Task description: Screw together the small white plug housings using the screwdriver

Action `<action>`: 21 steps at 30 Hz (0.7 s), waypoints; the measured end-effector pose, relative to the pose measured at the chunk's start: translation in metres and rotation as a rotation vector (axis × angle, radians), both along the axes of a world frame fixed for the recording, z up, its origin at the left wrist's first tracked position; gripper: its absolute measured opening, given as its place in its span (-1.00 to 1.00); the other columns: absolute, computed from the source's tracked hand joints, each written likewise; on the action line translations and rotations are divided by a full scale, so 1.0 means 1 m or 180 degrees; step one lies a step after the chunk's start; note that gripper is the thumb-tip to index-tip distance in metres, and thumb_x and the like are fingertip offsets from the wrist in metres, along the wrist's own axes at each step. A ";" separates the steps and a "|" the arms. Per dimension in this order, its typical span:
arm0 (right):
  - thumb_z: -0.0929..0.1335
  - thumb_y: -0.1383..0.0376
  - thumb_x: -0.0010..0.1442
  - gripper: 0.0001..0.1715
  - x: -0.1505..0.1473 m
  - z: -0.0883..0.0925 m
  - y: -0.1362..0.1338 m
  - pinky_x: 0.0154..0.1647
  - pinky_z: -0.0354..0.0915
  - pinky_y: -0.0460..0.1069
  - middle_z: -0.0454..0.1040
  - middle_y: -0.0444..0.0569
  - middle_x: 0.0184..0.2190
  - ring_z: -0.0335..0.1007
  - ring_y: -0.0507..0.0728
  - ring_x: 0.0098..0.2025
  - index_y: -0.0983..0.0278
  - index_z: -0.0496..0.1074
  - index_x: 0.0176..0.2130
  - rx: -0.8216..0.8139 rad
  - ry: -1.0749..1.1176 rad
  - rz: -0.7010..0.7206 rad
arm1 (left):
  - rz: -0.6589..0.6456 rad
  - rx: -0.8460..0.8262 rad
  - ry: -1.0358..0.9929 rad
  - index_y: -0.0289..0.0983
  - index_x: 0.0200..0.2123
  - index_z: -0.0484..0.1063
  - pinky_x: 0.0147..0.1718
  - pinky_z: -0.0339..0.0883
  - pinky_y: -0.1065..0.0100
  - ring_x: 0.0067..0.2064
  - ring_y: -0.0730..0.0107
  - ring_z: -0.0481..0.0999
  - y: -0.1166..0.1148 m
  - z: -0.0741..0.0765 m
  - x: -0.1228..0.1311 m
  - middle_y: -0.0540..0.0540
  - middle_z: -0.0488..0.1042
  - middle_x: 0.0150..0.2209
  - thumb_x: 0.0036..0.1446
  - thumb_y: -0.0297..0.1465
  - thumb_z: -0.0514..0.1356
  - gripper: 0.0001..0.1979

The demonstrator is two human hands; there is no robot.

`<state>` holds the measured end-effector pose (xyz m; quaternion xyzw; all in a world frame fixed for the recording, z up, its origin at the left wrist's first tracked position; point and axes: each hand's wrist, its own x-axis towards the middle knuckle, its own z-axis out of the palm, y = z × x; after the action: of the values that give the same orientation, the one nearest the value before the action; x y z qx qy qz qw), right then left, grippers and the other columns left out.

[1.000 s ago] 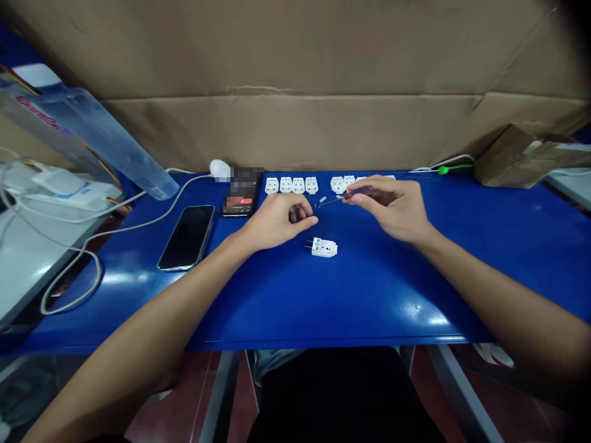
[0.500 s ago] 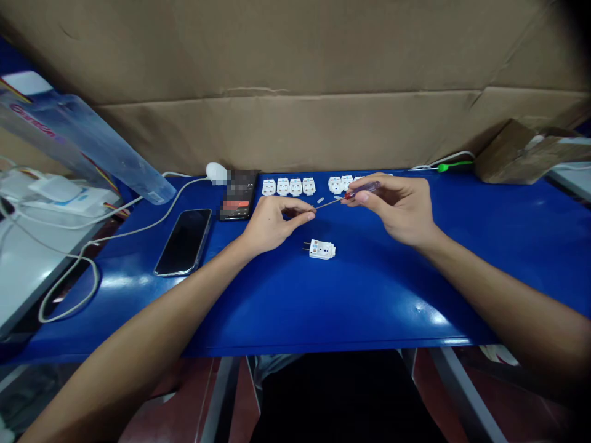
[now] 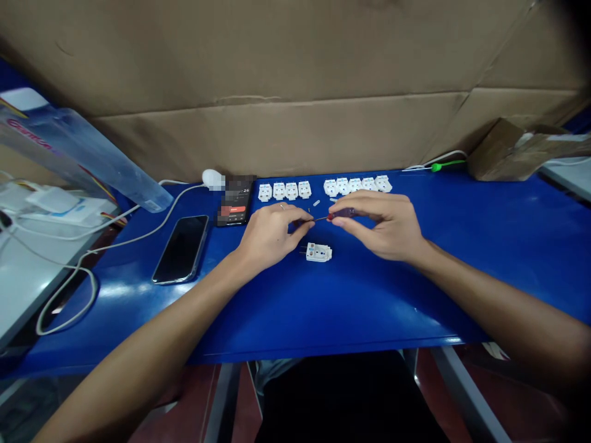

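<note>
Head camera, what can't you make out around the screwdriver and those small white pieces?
Head view:
- Screwdriver tip: hidden behind the fingers of the left hand.
- Anything the left hand may hold: covered by its fingers.
- Small pale pieces: too small to identify.
- Upper phone screen: partly blurred out.

Lighting: bright, diffuse, apparently from overhead. Glare: white patches on the glossy blue tabletop (image 3: 369, 307), strongest at left. Shadows: soft, under the left hand (image 3: 272, 237) and right hand (image 3: 383, 224). Distortion: wide-angle bowing toward the edges, seen in the cardboard backdrop (image 3: 277, 138). Vignetting: dark upper-right corner. Blur: mosaic patch over the phone (image 3: 234, 200); fine detail slightly soft.
</note>
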<state>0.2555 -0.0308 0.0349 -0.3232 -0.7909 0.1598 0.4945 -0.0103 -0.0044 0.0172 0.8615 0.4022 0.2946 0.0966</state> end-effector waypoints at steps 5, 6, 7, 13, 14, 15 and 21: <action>0.59 0.17 0.41 -0.89 0.005 0.000 0.004 -0.04 0.76 0.15 0.81 -0.08 -0.12 0.79 0.20 -0.14 0.04 0.80 -0.06 -0.0320 0.0547 0.0000 | -0.0045 -0.0151 -0.0363 -0.13 -0.02 0.80 -0.06 0.65 0.16 -0.09 0.18 0.81 0.004 0.001 -0.001 -0.06 0.83 -0.05 0.49 -0.30 0.31 -0.79; 0.60 0.15 0.40 -0.89 0.006 0.000 0.005 -0.02 0.77 0.16 0.81 -0.08 -0.13 0.80 0.21 -0.14 0.04 0.79 -0.07 -0.0403 0.0691 -0.0009 | -0.0062 -0.0231 -0.0422 -0.12 -0.02 0.80 -0.07 0.65 0.18 -0.09 0.19 0.81 0.005 0.001 -0.002 -0.05 0.83 -0.05 0.48 -0.30 0.32 -0.80; 0.61 0.13 0.39 -0.88 0.006 0.000 0.006 -0.01 0.78 0.18 0.80 -0.08 -0.14 0.81 0.22 -0.15 0.03 0.79 -0.08 -0.0463 0.0793 -0.0002 | -0.0080 -0.0313 -0.0479 -0.11 -0.03 0.80 -0.08 0.66 0.19 -0.09 0.19 0.81 0.006 0.001 -0.002 -0.05 0.83 -0.05 0.47 -0.29 0.34 -0.81; 0.61 0.15 0.39 -0.87 0.006 -0.002 0.005 0.02 0.78 0.19 0.80 -0.10 -0.11 0.81 0.22 -0.14 -0.01 0.80 -0.04 -0.0439 0.0797 0.0131 | -0.0127 -0.0482 -0.0739 -0.11 -0.04 0.81 -0.01 0.67 0.18 -0.04 0.18 0.82 0.004 -0.001 0.001 -0.05 0.84 -0.03 0.46 -0.27 0.36 -0.82; 0.61 0.14 0.40 -0.86 0.007 -0.003 0.005 0.03 0.78 0.20 0.80 -0.09 -0.11 0.81 0.22 -0.13 -0.02 0.80 -0.03 -0.0442 0.0773 0.0126 | -0.0139 -0.0496 -0.0749 -0.10 -0.03 0.81 0.00 0.68 0.17 -0.03 0.18 0.82 0.004 -0.001 0.001 -0.04 0.83 -0.03 0.46 -0.27 0.36 -0.82; 0.60 0.13 0.41 -0.86 0.007 -0.003 0.006 0.04 0.77 0.21 0.80 -0.09 -0.10 0.80 0.23 -0.12 -0.02 0.80 -0.03 -0.0456 0.0747 0.0120 | -0.0156 -0.0520 -0.0751 -0.10 -0.03 0.81 0.00 0.68 0.17 -0.03 0.18 0.82 0.004 -0.001 0.001 -0.04 0.83 -0.02 0.47 -0.27 0.35 -0.81; 0.60 0.13 0.41 -0.86 0.008 -0.001 0.004 0.01 0.76 0.22 0.80 -0.07 -0.11 0.78 0.23 -0.13 0.00 0.80 -0.04 -0.0409 0.0662 0.0046 | -0.0093 -0.0321 -0.0676 -0.10 -0.02 0.80 0.00 0.66 0.14 -0.03 0.17 0.81 0.003 -0.003 0.003 -0.04 0.83 -0.03 0.50 -0.28 0.33 -0.81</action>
<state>0.2633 -0.0272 0.0342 -0.3302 -0.7258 0.2463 0.5509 -0.0077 -0.0015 0.0144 0.8252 0.3914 0.3621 0.1862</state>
